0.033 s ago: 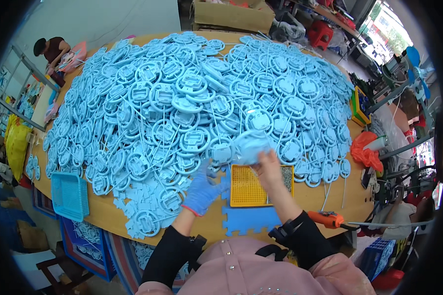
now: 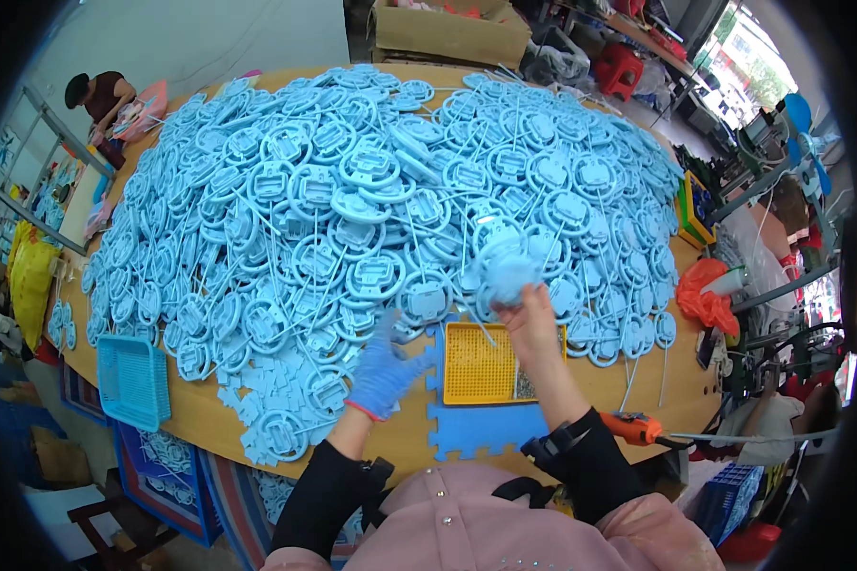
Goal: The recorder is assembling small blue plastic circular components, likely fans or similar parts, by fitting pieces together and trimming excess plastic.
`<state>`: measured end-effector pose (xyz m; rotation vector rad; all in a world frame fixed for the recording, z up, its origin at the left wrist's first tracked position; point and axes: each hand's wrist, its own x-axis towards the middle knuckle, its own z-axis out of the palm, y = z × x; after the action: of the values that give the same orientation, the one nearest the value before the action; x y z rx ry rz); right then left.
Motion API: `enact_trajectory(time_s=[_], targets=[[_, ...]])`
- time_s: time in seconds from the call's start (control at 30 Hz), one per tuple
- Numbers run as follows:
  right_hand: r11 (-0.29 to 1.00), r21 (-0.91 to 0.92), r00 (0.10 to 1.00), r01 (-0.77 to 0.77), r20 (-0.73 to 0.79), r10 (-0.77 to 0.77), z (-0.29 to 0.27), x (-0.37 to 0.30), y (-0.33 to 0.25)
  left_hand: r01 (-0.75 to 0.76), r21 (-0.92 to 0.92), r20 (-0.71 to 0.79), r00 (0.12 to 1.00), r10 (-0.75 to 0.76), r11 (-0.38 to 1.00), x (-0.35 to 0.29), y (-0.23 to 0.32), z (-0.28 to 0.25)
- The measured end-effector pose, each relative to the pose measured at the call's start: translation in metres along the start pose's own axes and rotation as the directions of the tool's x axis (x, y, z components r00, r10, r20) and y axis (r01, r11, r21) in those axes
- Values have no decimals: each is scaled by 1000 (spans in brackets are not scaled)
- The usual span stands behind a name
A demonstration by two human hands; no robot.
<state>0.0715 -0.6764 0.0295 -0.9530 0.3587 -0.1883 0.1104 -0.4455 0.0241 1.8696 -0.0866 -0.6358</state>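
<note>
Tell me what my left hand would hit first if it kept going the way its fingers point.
The gloved left hand points up and away toward the heap of light blue round plastic parts. It would likely meet the parts at the heap's near edge first, though its height above them is unclear.

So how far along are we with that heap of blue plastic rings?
Barely dented, by the look of it. Nothing that reads as a finished batch is in view. In hand: the right hand holds one light-blue plastic piece over the yellow tray, and the gloved left hand hangs by the heap's edge. Left: the heap of blue rings covers most of the table.
</note>
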Motion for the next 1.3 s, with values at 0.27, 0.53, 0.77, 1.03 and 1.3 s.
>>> enact_trajectory(time_s=[0.27, 0.53, 0.77, 1.03, 1.3], targets=[[-286, -904, 840, 319, 409, -357, -11, 93, -19, 20, 443, -431, 881, 193, 896, 77, -1, -42], [-296, -911, 760, 287, 405, -509, -26, 109, -39, 209, 302, -337, 936, -101, 930, 124, 12, -58], [-576, -808, 509, -123, 447, -736, -34, 112, -70, 245, -286, 26, 968, -248, 926, 141, -7, -73], [33, -730, 656, 683, 632, 413, 65, -25, 117, 133, -480, 189, 981, -47, 867, 12, -39, -125], [22, -742, 704, 670, 644, 298, 57, -45, 176, -119, -861, -135, 991, 3, 495, -121, -112, -137]])
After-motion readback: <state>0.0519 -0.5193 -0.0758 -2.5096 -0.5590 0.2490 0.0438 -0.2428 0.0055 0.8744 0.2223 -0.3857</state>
